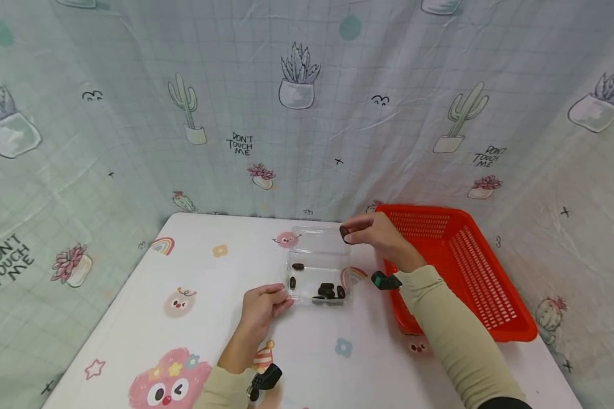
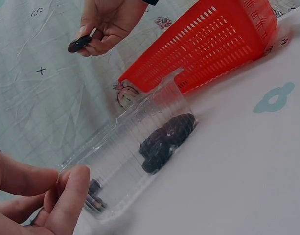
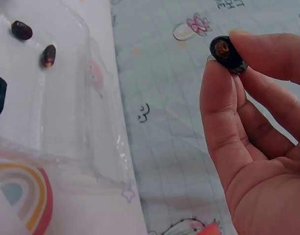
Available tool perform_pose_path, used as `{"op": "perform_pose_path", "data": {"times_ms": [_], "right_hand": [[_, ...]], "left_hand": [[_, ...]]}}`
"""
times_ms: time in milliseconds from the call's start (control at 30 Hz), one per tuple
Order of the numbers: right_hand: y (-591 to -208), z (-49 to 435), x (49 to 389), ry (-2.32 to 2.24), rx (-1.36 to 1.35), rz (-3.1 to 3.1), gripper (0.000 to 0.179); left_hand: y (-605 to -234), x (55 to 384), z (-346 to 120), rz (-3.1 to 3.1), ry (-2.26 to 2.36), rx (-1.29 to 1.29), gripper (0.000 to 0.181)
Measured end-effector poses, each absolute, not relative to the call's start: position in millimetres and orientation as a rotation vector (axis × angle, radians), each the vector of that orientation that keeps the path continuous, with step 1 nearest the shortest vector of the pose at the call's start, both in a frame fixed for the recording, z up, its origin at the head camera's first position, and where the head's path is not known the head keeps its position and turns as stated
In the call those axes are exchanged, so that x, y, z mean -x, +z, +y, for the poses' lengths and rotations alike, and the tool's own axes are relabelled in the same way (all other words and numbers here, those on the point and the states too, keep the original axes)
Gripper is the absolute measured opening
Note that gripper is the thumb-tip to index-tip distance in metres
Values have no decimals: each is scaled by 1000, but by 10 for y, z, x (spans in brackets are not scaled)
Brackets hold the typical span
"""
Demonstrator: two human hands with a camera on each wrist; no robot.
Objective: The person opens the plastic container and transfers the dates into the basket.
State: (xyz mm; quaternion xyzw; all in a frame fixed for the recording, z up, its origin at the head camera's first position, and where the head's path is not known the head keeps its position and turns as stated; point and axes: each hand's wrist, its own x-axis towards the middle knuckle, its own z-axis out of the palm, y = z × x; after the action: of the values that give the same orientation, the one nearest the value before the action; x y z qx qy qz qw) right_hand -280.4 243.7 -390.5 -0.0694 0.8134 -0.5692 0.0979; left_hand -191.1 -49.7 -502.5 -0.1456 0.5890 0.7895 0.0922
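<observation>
A clear plastic box point(image 1: 312, 276) stands on the table with its lid point(image 1: 318, 241) folded back behind it. Inside lie several dark brown dates point(image 1: 326, 291), most of them bunched at the near right and two apart on the left. My left hand point(image 1: 262, 309) pinches the box's near left corner between thumb and fingers. Above the lid's right side, my right hand point(image 1: 381, 236) holds a single date point(image 3: 229, 54) at its fingertips. In the right wrist view that date shows a brown, wrinkled end.
A red slotted plastic basket point(image 1: 483, 272) stands on the right side of the table, beneath and beside my right forearm. The white table point(image 1: 204, 329) has printed cartoon figures. Patterned cloth point(image 1: 297, 136) hangs behind it and at both sides.
</observation>
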Motion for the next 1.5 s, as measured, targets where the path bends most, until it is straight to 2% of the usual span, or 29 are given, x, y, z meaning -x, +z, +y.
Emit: {"op": "perform_pose_path", "data": {"times_ms": [633,900,1200,1500], "right_hand": [[-3954,3054,2829,-1690,9,2466,38],[-3980,3277,2800,-1898,10,2316,44],[-4023,3531,2832,-2030,-56,2210,33],[-4143,3735,2832,-1960,-158,2249,47]], "left_hand": [[-4981,1908,-494,1748,2330,420,35],[-4995,1898,-496,1747,2334,423,34],[-4999,1909,-499,1750,2350,415,35],[-4991,1895,-501,1749,2340,419,35]]}}
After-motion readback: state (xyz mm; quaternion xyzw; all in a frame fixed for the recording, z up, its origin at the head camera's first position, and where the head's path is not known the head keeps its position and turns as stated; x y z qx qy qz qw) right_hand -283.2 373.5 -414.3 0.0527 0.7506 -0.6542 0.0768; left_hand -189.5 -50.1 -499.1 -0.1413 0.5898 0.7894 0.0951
